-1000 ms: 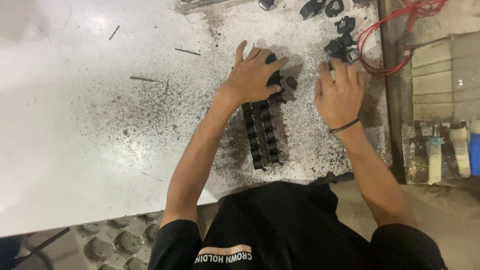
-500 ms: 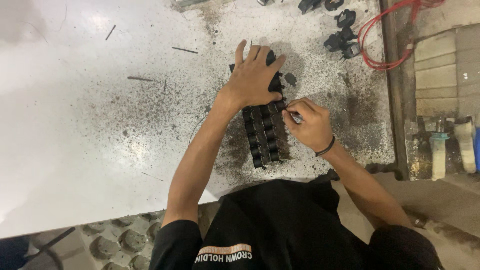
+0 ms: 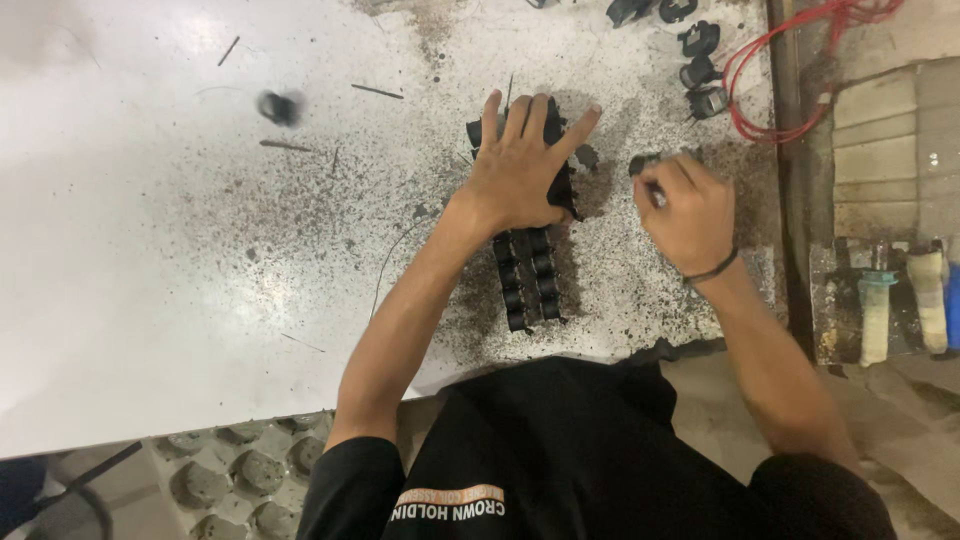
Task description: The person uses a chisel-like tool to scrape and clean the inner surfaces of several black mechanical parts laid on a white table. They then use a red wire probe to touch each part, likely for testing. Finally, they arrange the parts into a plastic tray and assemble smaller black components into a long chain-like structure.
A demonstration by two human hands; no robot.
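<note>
The left hand (image 3: 520, 165) lies flat, fingers (image 3: 575, 130) spread wide, pressing down on the far end of a double row of small black block-shaped parts (image 3: 530, 280) that runs toward the person across the speckled white tabletop (image 3: 200, 250). It grips nothing; the palm simply pins the row. The right hand (image 3: 690, 215) sits just to the right of the row, apart from it, curled closed around a small dark part (image 3: 645, 165) whose end pokes out past the thumb; its exact shape is too small to tell.

To do this step well, the pressing hand should stay level so the blocks do not slide or buckle, and the held part should come in square to the row's right edge, close under the spread fingers.

More loose black parts (image 3: 700, 70) lie at the far right beside a coil of red wire (image 3: 790, 60). A blurred dark object (image 3: 280, 107) lies well apart to the left.
</note>
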